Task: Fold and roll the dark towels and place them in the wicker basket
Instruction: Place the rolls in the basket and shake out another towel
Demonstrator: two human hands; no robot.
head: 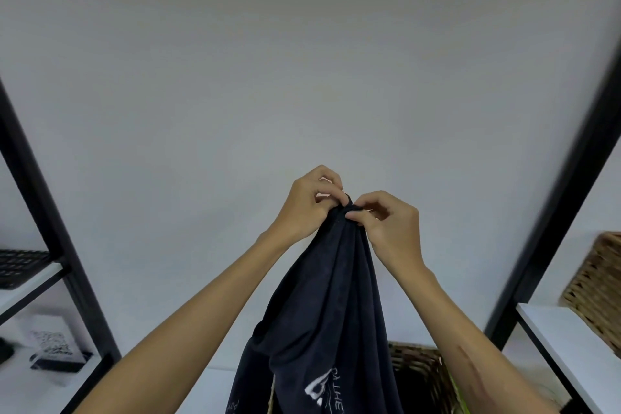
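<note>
Dark towel [331, 306] hangs lengthwise, straight down — top edge pinched by left hand [307, 203] and right hand [386, 225], both grips clenched.

Both hands, left hand [307, 203] and right hand [389, 227], are pinching the dark towel's [329, 306] top edge, which is hanging above a basket [421, 376].

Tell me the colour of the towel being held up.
Dark navy, almost black, with white printed lettering near its lower part; the towel shows in the head view, the only one.
</note>
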